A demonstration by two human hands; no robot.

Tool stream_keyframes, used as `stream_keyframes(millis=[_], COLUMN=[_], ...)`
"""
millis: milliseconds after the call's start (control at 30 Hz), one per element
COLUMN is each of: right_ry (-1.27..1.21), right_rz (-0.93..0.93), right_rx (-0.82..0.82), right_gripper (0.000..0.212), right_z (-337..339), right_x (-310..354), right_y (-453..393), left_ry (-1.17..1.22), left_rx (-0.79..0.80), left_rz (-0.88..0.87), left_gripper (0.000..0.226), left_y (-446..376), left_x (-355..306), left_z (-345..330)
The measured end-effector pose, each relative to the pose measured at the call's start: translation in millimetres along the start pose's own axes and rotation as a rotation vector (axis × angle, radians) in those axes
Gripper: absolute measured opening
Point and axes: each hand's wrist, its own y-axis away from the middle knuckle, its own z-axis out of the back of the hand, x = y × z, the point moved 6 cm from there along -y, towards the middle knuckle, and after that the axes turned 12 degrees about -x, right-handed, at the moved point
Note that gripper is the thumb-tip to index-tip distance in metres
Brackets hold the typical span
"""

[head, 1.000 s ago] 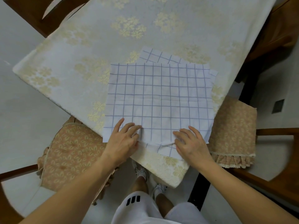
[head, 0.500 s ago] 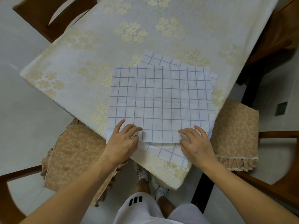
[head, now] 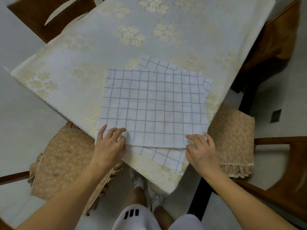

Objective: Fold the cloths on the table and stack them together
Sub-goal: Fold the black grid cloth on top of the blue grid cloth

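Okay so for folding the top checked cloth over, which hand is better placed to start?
Either, probably both together. The left hand pinches the top checked cloth at its near left corner, and the right hand rests at its near right corner. The left looks slightly readier, as its grip is plainer.

Top cloth (head: 154, 107) on lower cloth (head: 166, 157)

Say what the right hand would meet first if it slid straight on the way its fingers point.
Probably only the top checked cloth that the right hand already touches, then bare tablecloth beyond.

Cushioned wooden chairs (head: 64, 156), pale floor (head: 21, 113)
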Motion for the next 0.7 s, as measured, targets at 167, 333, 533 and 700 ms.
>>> stream_keyframes(millis=[167,333,533,700], right_ry=[0.006,0.018,0.03,0.022], right_rz=[-0.045,-0.089,-0.097,-0.103], right_rx=[-0.034,-0.043,-0.079,-0.089], right_gripper=[0.016,0.01,0.015,0.013], right_z=[-2.0,-8.3,-9.6,9.9], right_x=[-8.9,-13.2,-16.8,-16.1], right_y=[-1.4,-8.9,-14.4,-13.6], left_ry=[-0.039,-0.036,-0.046,-0.064], left_rx=[-0.017,-0.048,-0.04,0.019], left_rz=[0.105,0.094,0.035,-0.005], left_gripper=[0.015,0.013,0.009,0.01], left_y=[-2.1,-5.7,-2.9,0.9], left_x=[14.2,25.2,27.5,22.4], left_z=[-3.5,-5.2,1.0,24.7])
